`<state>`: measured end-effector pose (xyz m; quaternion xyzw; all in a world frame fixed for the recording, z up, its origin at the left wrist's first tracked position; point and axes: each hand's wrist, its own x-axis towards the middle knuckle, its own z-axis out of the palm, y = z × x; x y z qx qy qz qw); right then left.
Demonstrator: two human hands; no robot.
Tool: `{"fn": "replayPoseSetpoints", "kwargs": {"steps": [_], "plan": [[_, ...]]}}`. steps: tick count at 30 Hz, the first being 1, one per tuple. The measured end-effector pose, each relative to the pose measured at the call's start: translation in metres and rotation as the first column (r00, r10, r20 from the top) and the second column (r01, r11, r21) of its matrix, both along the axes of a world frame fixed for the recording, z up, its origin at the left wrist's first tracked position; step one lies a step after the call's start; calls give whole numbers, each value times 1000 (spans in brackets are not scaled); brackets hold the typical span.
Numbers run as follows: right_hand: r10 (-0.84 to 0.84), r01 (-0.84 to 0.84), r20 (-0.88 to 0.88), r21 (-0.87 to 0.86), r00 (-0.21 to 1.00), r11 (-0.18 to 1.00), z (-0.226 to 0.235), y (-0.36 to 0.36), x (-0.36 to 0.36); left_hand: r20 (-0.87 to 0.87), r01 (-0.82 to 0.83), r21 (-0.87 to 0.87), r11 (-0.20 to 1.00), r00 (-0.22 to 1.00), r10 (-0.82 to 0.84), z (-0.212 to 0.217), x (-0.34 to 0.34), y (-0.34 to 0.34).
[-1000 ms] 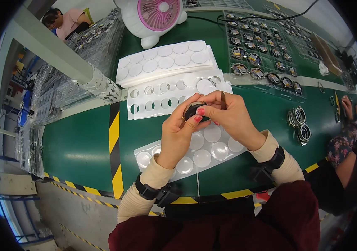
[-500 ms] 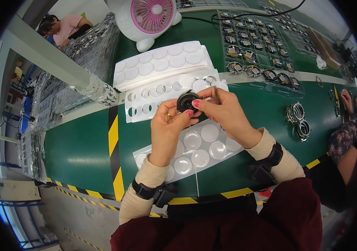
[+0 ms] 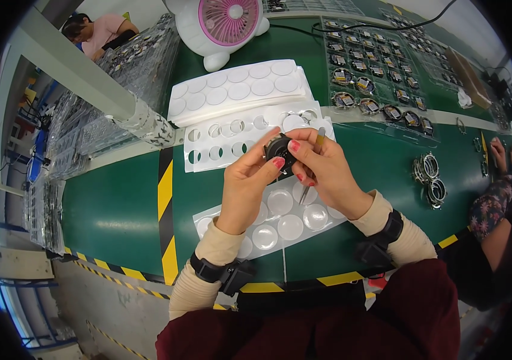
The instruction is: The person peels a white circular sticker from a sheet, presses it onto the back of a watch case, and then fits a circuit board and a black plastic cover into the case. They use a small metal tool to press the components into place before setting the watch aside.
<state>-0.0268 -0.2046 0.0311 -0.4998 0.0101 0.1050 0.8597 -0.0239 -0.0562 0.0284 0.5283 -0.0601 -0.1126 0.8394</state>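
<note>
A round black watch case (image 3: pixel 277 150) is held between my two hands, above the workbench. The fingers of my left hand (image 3: pixel 247 180) are closed around its left and lower edge. My right hand (image 3: pixel 331 171) pinches its right side, with the thumb pressing on the face turned toward me. Tucked through the right hand is a slim metal tool (image 3: pixel 321 133) that looks like tweezers, its pointed end showing below the fingers. Under the hands lies a clear sheet of round film discs (image 3: pixel 290 227). Behind them is a white sheet with punched round holes (image 3: pixel 214 157).
A stack of white disc sheets (image 3: pixel 238 90) sits below a white and pink fan (image 3: pixel 230 24). Trays of watch parts (image 3: pixel 376 78) fill the back right. Metal rings (image 3: pixel 430 177) lie at right, near another person's arm (image 3: pixel 496 210). A post (image 3: pixel 82 78) rises at left.
The watch case has shifted slightly right and is tilted differently. My right fingers have curled lower, and the slim tool now shows through that hand. The view has moved slightly.
</note>
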Motion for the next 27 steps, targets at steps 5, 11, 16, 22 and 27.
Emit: {"fn": "replayPoseSetpoints", "kwargs": {"steps": [5,11,16,22,27], "plan": [[70,-40,130,-222,989,974,6,-4,4,40,36,123,992,998,-41,4,-3,1],[61,-46,57,-222,997,974,7,-4,2,61,68,169,983,995,-79,7,-2,2],[94,-75,66,-242,993,967,12,-8,3,87,65,159,985,993,-80,7,-4,2],[75,-47,146,-191,986,980,4,-9,1,296,4,275,962,951,-89,1,-7,0],[91,-89,50,-38,995,995,7,-10,3,158,-13,51,999,988,5,3,-8,-6]]}}
